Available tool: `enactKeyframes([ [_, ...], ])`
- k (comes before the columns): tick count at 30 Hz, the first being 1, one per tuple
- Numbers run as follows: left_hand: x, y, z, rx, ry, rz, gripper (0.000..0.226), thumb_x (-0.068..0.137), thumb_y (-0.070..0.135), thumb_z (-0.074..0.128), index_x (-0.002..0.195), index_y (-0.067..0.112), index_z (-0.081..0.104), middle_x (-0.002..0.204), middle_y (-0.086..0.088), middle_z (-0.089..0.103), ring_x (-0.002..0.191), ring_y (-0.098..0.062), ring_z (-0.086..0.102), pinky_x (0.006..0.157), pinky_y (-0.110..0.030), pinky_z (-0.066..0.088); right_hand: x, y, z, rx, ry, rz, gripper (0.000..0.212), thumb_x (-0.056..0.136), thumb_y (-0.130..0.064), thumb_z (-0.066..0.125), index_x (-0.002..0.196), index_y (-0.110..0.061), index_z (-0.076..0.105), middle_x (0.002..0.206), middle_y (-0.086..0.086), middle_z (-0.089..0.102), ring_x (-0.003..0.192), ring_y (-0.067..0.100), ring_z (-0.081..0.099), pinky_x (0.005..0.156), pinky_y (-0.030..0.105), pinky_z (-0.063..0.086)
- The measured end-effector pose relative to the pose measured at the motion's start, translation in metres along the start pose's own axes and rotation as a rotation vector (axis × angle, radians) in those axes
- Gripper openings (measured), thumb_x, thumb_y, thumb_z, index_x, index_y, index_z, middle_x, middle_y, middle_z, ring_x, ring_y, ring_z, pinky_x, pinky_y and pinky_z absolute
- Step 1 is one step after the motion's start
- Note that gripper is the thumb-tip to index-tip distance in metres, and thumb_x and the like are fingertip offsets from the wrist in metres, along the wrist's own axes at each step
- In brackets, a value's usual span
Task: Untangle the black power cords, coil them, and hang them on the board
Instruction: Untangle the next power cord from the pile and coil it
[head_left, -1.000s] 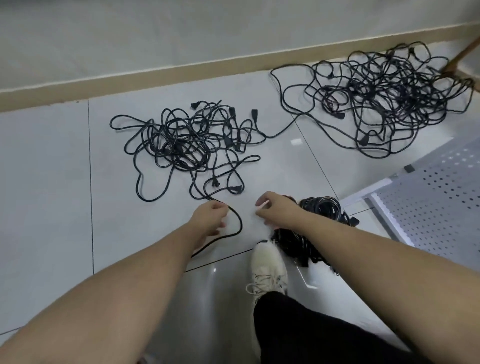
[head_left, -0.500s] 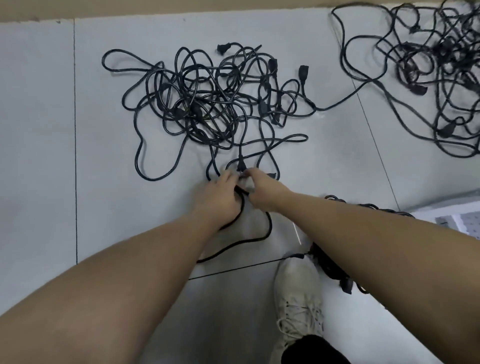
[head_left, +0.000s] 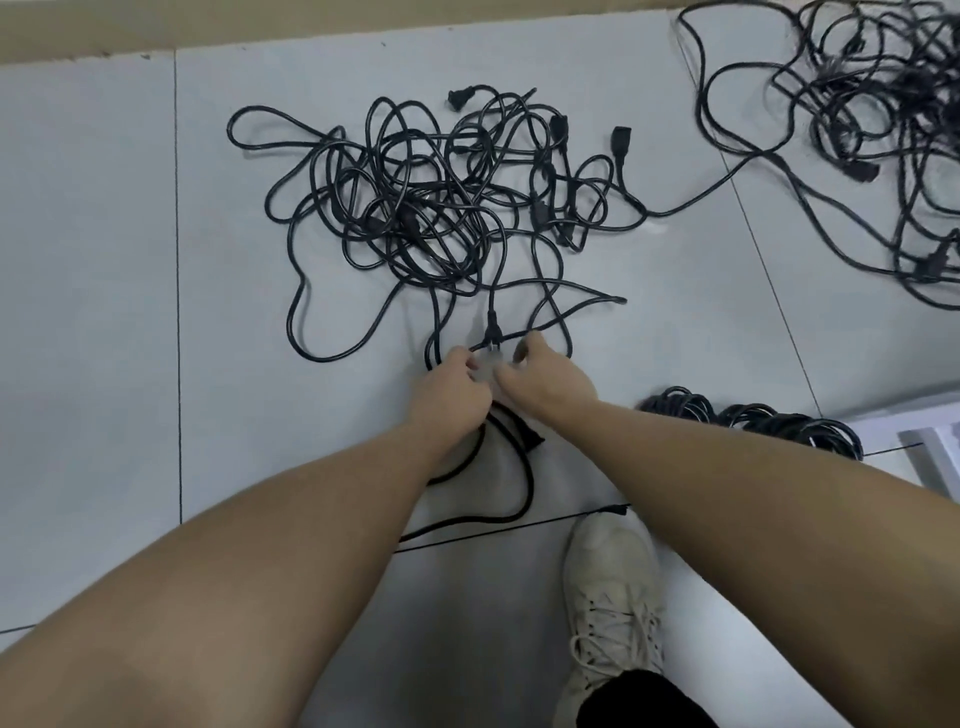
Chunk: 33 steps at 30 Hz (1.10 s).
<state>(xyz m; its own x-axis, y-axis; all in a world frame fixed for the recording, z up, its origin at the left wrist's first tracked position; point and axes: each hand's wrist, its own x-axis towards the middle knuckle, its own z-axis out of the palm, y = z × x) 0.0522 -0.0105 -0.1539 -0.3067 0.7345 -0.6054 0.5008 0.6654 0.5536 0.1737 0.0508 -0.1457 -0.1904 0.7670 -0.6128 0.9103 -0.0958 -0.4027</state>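
Just below the big cord tangle (head_left: 415, 208) on the floor, the left hand (head_left: 449, 387) grips a black cord (head_left: 511, 467) and the right hand (head_left: 550, 379) reaches with loose fingers, holding nothing I can see.

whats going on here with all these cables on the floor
A person is bent over a tiled floor, sorting black power cords. Both hands meet at the near edge of the middle tangle: the left hand grips a cord that loops back toward the person, and the right hand reaches in by a plug. A second tangle lies at the far right. A few coiled cords sit by the right arm, near a white shoe. Nothing here is hung yet.
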Motion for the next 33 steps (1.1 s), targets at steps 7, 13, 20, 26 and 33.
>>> enactKeyframes([
  [7,0.003,-0.004,-0.017,-0.171,0.081,0.017,0.02,0.097,0.013,0.049,0.115,0.015,0.059,0.102,0.001,0.063,0.095,-0.021,0.059,0.083,-0.03,0.043,0.033,-0.036,0.005,-0.039,-0.069,0.069,0.044,0.097,-0.044,0.05,0.128,-0.015,0.043,0.11,0.008,0.064,0.1,0.034,0.066,0.089,0.042,0.054],
  [13,0.002,-0.005,-0.024,-0.278,0.13,0.001,0.019,0.099,0.017,0.052,0.114,0.017,0.062,0.097,0.007,0.061,0.091,-0.016,0.058,0.084,-0.029,0.046,0.02,-0.032,0.002,0.199,-0.197,0.017,0.029,0.1,-0.03,0.053,0.124,-0.013,0.054,0.104,0.01,0.068,0.082,0.025,0.065,0.07,0.038,0.061],
  [20,-0.028,0.044,-0.064,-0.643,0.033,-0.204,0.028,0.102,0.038,0.049,0.093,0.015,0.062,0.094,-0.006,0.067,0.083,-0.023,0.06,0.08,-0.035,0.049,-0.041,-0.033,-0.046,0.196,-0.368,-0.261,0.039,0.093,-0.031,0.072,0.131,-0.033,0.062,0.089,0.003,0.07,0.064,0.011,0.057,0.057,0.019,0.049],
  [26,-0.092,0.09,-0.127,-1.222,0.071,-0.215,0.013,0.107,0.019,0.051,0.11,0.01,0.06,0.054,0.002,0.055,0.048,-0.014,0.054,0.059,-0.032,0.049,-0.118,-0.066,-0.105,-0.072,-0.302,-0.539,0.046,0.094,-0.029,0.071,0.139,-0.032,0.061,0.096,0.002,0.07,0.065,-0.004,0.055,0.062,0.003,0.037],
  [33,-0.208,0.114,-0.181,-0.436,0.19,0.2,0.053,0.105,0.058,0.036,0.092,0.017,0.068,0.058,0.005,0.04,0.048,-0.015,0.035,0.046,-0.027,0.027,-0.223,-0.103,-0.167,-0.204,-0.097,-0.567,0.042,0.081,-0.06,0.076,0.087,-0.023,0.057,0.083,-0.002,0.065,0.064,0.006,0.054,0.059,0.026,0.041],
])
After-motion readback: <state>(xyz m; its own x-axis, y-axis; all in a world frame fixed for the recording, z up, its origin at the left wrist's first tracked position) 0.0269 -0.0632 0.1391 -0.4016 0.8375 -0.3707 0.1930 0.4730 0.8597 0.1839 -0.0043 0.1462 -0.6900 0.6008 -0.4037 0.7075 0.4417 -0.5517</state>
